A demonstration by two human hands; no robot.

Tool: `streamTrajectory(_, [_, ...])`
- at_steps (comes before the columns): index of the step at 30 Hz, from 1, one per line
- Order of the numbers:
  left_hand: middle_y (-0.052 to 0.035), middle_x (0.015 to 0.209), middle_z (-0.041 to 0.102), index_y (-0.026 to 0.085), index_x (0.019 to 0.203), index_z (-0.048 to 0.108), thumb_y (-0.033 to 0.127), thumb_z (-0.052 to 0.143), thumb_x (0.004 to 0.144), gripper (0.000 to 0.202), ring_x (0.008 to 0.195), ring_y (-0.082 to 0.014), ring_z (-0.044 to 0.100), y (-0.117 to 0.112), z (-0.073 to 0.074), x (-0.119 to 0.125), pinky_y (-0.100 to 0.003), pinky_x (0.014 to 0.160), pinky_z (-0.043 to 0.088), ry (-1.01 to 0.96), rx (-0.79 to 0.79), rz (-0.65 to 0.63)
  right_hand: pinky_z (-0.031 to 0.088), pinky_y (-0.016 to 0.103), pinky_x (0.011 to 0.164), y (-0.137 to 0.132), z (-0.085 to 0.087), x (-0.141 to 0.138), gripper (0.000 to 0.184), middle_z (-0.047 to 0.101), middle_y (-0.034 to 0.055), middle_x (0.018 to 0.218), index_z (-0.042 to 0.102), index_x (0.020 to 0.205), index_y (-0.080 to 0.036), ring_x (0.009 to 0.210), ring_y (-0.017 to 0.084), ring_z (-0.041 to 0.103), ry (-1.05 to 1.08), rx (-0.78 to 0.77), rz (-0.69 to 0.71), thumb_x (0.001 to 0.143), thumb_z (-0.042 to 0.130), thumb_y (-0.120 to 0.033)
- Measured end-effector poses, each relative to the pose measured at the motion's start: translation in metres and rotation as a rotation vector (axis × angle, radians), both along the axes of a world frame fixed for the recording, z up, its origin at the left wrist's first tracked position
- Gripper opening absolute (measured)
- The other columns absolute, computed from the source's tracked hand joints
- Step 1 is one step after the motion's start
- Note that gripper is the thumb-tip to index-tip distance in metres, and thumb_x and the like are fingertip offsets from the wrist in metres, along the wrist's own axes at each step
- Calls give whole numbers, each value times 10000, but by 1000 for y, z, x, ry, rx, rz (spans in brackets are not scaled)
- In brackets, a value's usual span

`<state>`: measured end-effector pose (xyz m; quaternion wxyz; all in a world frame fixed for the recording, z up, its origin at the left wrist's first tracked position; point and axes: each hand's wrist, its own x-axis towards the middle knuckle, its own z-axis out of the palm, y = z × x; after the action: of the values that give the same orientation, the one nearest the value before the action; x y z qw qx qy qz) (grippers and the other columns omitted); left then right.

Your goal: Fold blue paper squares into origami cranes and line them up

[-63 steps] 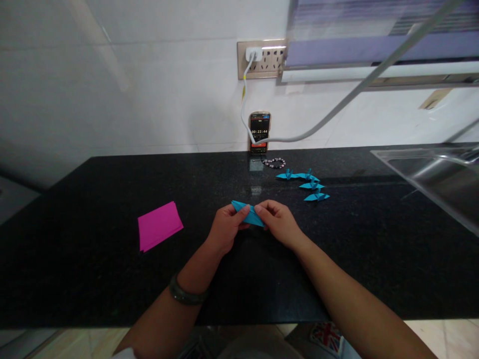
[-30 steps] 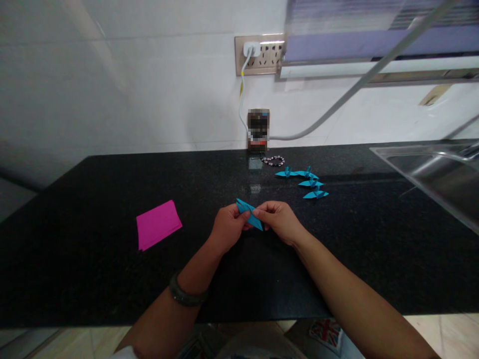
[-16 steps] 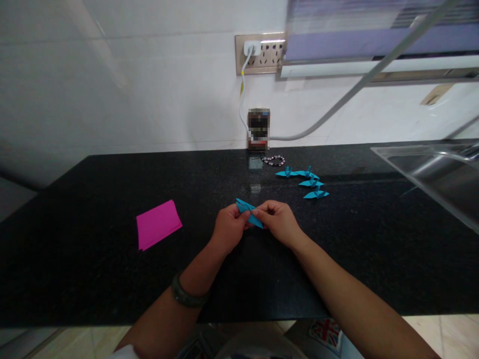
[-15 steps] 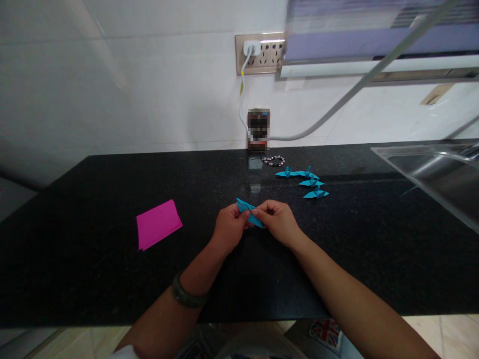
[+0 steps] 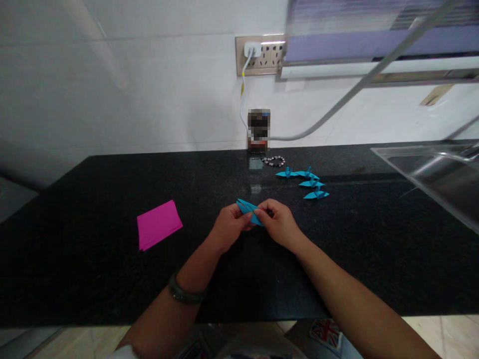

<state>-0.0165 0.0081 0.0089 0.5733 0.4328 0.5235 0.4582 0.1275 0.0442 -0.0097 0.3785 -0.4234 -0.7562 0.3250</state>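
Observation:
A small folded piece of blue paper (image 5: 247,206) is held between both hands above the dark countertop. My left hand (image 5: 230,225) pinches its left and lower part, the thumb on top and the fingers behind. My right hand (image 5: 279,221) grips its right end, with the thumb pressed on the front face. The fingers hide part of the paper's lower edge. Beyond my right hand, several blue folded paper cranes (image 5: 316,195) rest on the counter. Left of my left hand lies a stack of pink paper sheets (image 5: 159,224).
A black stone countertop (image 5: 93,269) runs across the view. Against the wall leans a blurred-out device (image 5: 259,129) with a cable, and a bead strap (image 5: 275,161) lies in front. At the right is a metal sink (image 5: 430,174). A wall socket (image 5: 261,55) is above.
The blue paper has turned slightly and shows a little more of its upper face. My right thumb has shifted a bit along it. Both hands keep hold.

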Motion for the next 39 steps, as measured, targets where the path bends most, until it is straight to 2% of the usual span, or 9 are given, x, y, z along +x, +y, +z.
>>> streamTrajectory(2, [-33, 738, 643, 128, 798, 621, 322, 664, 635, 257, 649, -125, 584, 0, 0, -1, -244, 589, 461, -15, 6, 3, 378, 228, 549, -1, 1, 0, 122, 534, 6, 653, 552, 708, -163, 608, 116, 486, -10, 10, 11, 784, 496, -240])
streamTrajectory(7, [-2, 620, 609, 126, 674, 600, 335, 689, 610, 236, 562, -97, 545, 0, -6, 1, -228, 565, 438, -53, 44, 155, 370, 226, 554, -6, 6, -4, 134, 522, 5, 646, 535, 669, -165, 607, 113, 478, -17, 37, 21, 786, 488, -213])
streamTrajectory(11, [16, 581, 578, 126, 634, 589, 318, 678, 628, 212, 533, -80, 513, 1, -9, 4, -222, 563, 434, -86, 72, 228, 363, 227, 554, -8, 10, -5, 129, 511, 2, 639, 527, 658, -166, 602, 112, 467, -31, 49, 20, 776, 501, -211])
streamTrajectory(18, [6, 579, 556, 133, 656, 581, 465, 552, 714, 338, 541, -98, 512, 2, -6, 0, -240, 533, 446, -126, 6, 190, 366, 223, 547, -7, 8, -3, 144, 527, 5, 652, 547, 694, -159, 604, 110, 473, 11, -64, 42, 783, 497, -261])
streamTrajectory(23, [14, 587, 558, 126, 644, 593, 349, 665, 644, 234, 541, -84, 501, 2, -5, -1, -224, 551, 436, -89, 84, 201, 362, 216, 525, -5, 5, -5, 188, 515, -1, 633, 550, 690, -160, 583, 105, 460, 41, -114, 26, 786, 494, -312])
streamTrajectory(28, [14, 569, 561, 129, 628, 608, 337, 665, 640, 217, 525, -81, 496, 2, -8, 1, -221, 544, 421, -58, 106, 241, 367, 216, 528, -5, 5, -6, 235, 495, -2, 613, 544, 653, -155, 578, 103, 451, 49, -140, 81, 798, 472, -326])
streamTrajectory(34, [12, 591, 573, 131, 651, 607, 346, 669, 632, 224, 533, -85, 511, 3, -8, -2, -226, 541, 425, -102, 84, 309, 380, 212, 481, -4, 3, -5, 200, 531, -4, 652, 571, 820, -160, 504, 89, 473, 131, -338, 188, 810, 435, -306])
streamTrajectory(36, [13, 601, 569, 131, 663, 601, 357, 667, 632, 237, 536, -86, 512, 4, -7, -2, -221, 523, 425, -111, 75, 336, 372, 210, 460, -3, 2, -3, 219, 513, -13, 617, 569, 806, -160, 481, 88, 464, 152, -362, 162, 811, 432, -332])
streamTrajectory(39, [4, 630, 579, 129, 685, 595, 366, 668, 630, 254, 558, -95, 531, 3, -4, -1, -226, 523, 439, -147, 37, 337, 364, 205, 455, 1, 1, -1, 238, 489, -20, 593, 555, 763, -166, 492, 91, 455, 170, -316, 74, 810, 431, -364])
